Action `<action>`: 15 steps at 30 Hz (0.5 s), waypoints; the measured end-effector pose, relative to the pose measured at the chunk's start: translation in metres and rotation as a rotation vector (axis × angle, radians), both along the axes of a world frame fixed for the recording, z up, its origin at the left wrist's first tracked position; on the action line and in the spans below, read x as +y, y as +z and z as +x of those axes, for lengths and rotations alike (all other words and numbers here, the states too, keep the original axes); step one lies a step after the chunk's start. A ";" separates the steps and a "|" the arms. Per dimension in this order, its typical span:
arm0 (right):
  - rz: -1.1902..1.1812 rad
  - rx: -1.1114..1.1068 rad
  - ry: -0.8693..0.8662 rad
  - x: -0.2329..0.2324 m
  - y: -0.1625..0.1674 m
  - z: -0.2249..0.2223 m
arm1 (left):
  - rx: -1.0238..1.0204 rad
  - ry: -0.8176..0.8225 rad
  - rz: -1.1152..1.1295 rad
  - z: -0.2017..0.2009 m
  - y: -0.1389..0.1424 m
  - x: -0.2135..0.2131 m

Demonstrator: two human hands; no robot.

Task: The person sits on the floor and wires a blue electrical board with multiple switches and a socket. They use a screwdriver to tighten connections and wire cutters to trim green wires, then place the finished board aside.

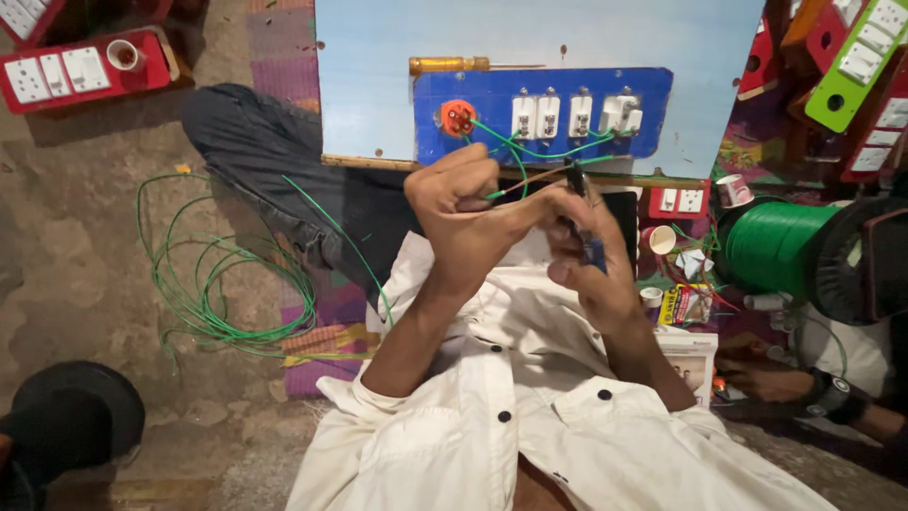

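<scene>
Left hand: the left hand (461, 210) is closed into a loose fist, pinching a green wire (511, 188) near its end, so that the wire stays taut and steady in front of the other hand.
Right hand: the right hand (591, 260) is wrapped around a small hand tool with dark jaws and blue grips (584, 220), apparently pliers or a stripper; its tip points up at the pinched wire end, just beside the left fingers.
Wire: it runs from the pinch up to the back of the blue switch board (541, 114), just beyond both hands, where more green leads loop between the fittings.
Board: it stands on edge facing the person, close enough that the short leads reach the hands; it carries an orange round holder (458, 116) and a row of white switches (575, 114).
Screwdriver: a yellow-handled screwdriver (450, 64) lies along the board's top edge, beyond the hands.
Loose wire: a coil of green wire (210, 284) lies on the floor, well to the left of the left hand.
Spool: a large green wire spool (776, 248) sits to the right of the right hand.
Red boards: a red switch board (83, 68) lies far left; a smaller red one (679, 201) sits near the right hand.
Other person: another person's hand (771, 383) rests low at the right, apart from the work.
</scene>
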State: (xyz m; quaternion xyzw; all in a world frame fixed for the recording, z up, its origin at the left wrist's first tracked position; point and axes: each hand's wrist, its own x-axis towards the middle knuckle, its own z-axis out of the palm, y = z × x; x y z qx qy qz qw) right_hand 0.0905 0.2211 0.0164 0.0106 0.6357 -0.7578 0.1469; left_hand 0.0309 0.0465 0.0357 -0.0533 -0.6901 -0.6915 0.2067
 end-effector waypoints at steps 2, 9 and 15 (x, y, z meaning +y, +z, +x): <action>0.007 -0.017 -0.046 -0.004 0.003 -0.004 | -0.024 0.040 0.000 0.000 -0.001 0.001; 0.205 0.131 -0.025 -0.016 0.025 -0.017 | -0.122 0.060 0.114 -0.003 -0.004 0.006; 0.097 0.223 -0.114 -0.018 0.021 -0.021 | -0.196 -0.048 0.378 0.000 0.004 0.001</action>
